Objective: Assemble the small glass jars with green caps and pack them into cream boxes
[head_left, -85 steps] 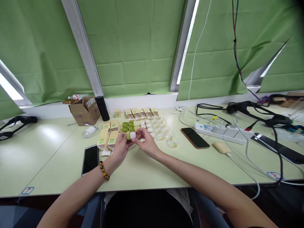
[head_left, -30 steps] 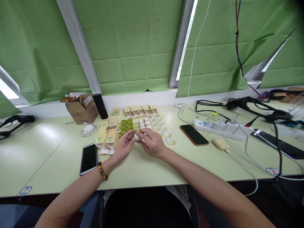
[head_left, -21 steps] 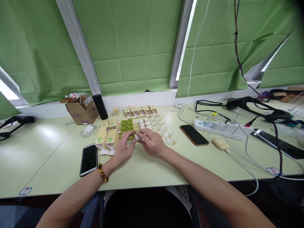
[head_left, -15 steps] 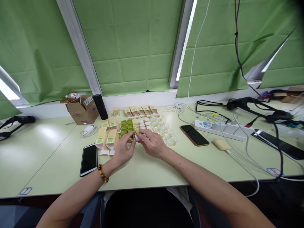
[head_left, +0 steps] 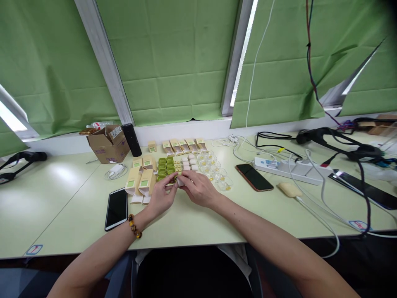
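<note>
My left hand [head_left: 161,196] and my right hand [head_left: 200,188] meet over the table, fingertips nearly touching. Between them is a small white piece [head_left: 180,182], which my right hand pinches. My left fingers close on a small dark green cup at its left side; most of it is hidden. Just beyond stand rows of green square cups [head_left: 166,164], small beige pieces [head_left: 177,164] and white rounded pieces [head_left: 189,162]. Clear plastic covers [head_left: 221,176] with yellow marks lie to the right. Beige cartons with green labels [head_left: 146,181] stand by my left hand.
More beige cartons [head_left: 183,146] line the back. A phone [head_left: 116,209] lies left, another phone [head_left: 254,177] right. A cardboard box [head_left: 110,145] and a black cylinder [head_left: 131,140] stand at the back left. A power strip [head_left: 288,169] with cables and a cream case [head_left: 289,189] occupy the right.
Almost nothing differs. Both hands stay at the same place, still closed around the small piece, with only slight finger movement.
</note>
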Demonstrator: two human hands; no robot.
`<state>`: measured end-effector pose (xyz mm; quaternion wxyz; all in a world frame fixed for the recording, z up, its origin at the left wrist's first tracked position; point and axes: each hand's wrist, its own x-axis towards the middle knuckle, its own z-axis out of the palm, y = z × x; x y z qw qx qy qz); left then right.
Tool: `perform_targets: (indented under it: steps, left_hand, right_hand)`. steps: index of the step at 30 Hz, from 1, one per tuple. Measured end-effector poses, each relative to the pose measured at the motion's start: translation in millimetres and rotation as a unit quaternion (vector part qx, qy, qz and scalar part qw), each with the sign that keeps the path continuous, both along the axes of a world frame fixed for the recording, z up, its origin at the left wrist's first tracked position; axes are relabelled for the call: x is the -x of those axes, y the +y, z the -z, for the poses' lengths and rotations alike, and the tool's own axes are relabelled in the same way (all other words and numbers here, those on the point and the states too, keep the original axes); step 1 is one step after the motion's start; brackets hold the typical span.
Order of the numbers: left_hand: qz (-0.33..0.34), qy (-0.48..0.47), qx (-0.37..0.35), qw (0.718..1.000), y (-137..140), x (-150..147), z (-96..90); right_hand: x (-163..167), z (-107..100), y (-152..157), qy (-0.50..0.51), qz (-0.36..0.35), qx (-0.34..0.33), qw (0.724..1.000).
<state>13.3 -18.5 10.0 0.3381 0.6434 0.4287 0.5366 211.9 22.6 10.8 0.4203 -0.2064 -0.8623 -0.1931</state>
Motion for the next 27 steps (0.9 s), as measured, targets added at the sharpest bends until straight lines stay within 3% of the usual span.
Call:
perform_targets:
  steps: [12, 20, 27]
  left_hand:
    - [-0.019, 0.129, -0.110, 0.985, 1.3, 3.1, 0.3]
    - [-0.068, 0.159, -0.111, 0.979, 1.7, -0.8, -0.9]
    - [-0.089, 0.186, -0.108, 0.972, -0.5, -2.6, -10.1]
  right_hand:
    - [0.9, -0.9, -0.1, 0.019, -0.009, -0.033, 0.999]
    - [7.5, 2.4, -4.8, -0.012, 0.013, 0.030, 0.999]
    - [18.9, 4.7, -8.8, -0.018, 0.055, 0.044, 0.997]
